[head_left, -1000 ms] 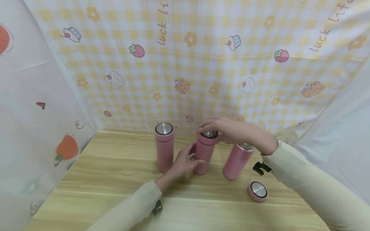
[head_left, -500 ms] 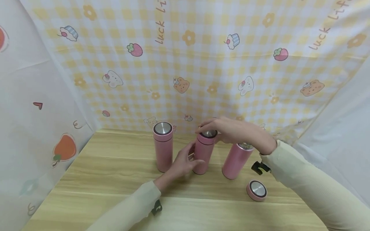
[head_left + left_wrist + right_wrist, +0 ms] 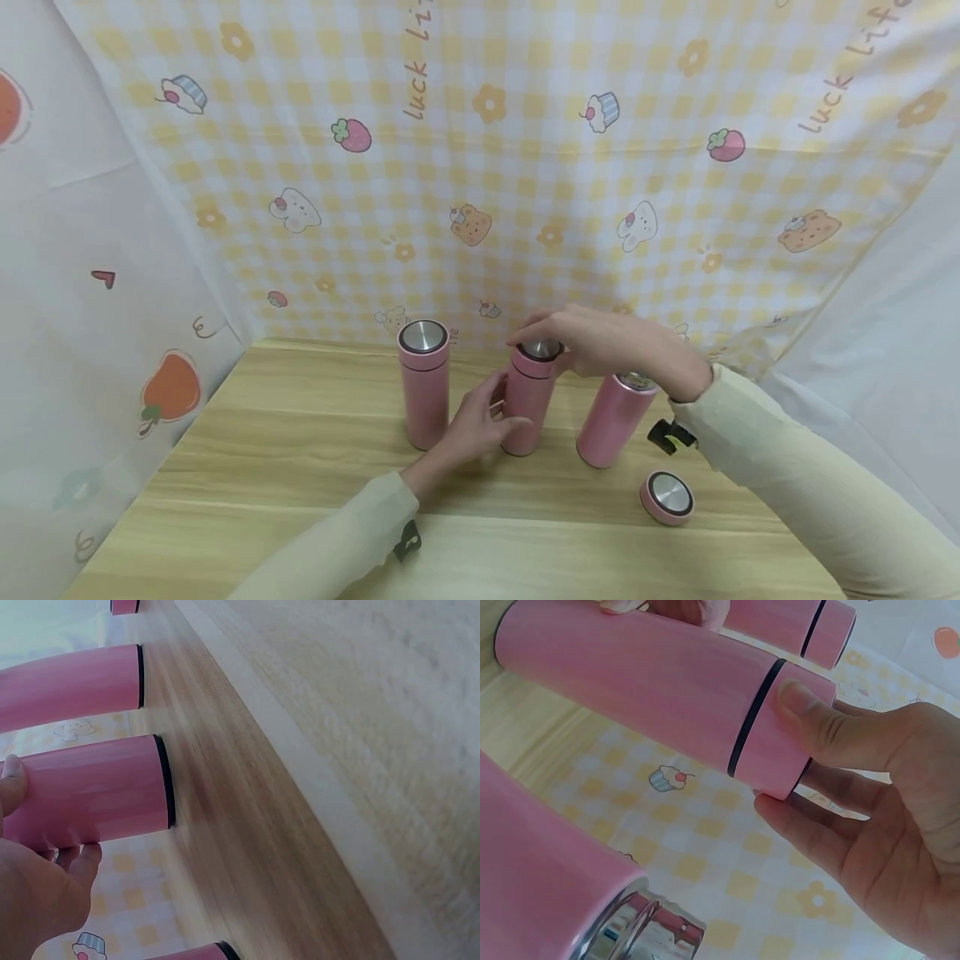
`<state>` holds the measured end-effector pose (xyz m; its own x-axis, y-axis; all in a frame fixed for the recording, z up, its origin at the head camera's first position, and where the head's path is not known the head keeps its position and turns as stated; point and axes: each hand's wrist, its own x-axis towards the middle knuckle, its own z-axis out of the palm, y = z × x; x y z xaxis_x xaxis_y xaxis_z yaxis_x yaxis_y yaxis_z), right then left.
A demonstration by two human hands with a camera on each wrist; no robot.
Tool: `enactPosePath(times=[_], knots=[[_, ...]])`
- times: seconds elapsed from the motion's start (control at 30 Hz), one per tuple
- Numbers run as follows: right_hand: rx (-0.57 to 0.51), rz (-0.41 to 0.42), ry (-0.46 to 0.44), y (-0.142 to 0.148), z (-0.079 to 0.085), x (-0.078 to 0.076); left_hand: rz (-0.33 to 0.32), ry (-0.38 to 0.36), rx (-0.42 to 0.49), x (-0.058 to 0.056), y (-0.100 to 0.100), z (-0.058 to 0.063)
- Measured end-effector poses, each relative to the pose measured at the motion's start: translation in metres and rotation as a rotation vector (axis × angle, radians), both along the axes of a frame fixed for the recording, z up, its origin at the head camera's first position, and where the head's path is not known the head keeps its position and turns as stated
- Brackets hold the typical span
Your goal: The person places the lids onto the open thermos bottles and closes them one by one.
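Observation:
A pink thermos [image 3: 527, 400] with a silver-topped lid [image 3: 786, 727] stands upright in the middle of a row of three. My left hand [image 3: 477, 423] grips its body from the left, thumb across the front, as the left wrist view also shows. From above, my right hand [image 3: 600, 340] holds the lid, its thumb on one side and fingers on the other in the right wrist view. A thin dark line marks where lid and body meet. To the right, an uncapped thermos [image 3: 613, 423] shows its bare metal neck [image 3: 649, 930]. Its loose pink lid [image 3: 667, 498] lies in front, silver face up.
On the left stands another capped pink thermos [image 3: 426, 392], just beyond my left wrist. All of it rests on a wooden table [image 3: 315, 475]. A yellow checked cloth [image 3: 360, 250] hangs behind the row, and white cloth [image 3: 97, 333] hangs at the sides.
Both hands stay on the middle thermos and its lid, with hardly any visible movement. The head view shifts slightly; the other thermoses and the loose lid remain where they were.

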<state>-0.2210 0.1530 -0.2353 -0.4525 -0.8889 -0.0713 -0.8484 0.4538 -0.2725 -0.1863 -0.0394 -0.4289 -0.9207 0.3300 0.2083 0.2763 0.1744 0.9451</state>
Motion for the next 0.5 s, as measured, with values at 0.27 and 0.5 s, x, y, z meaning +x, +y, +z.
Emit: enactPosePath(times=[0.27, 0.5], knots=[[-0.011, 0.008, 0.057, 0.0005, -0.0012, -0.0015, 0.003, 0.009, 0.005, -0.0004, 0.0015, -0.0034], [-0.013, -0.001, 0.106, -0.0005, -0.0034, -0.0040, 0.014, 0.020, 0.003, -0.0005, 0.0027, -0.0044]])
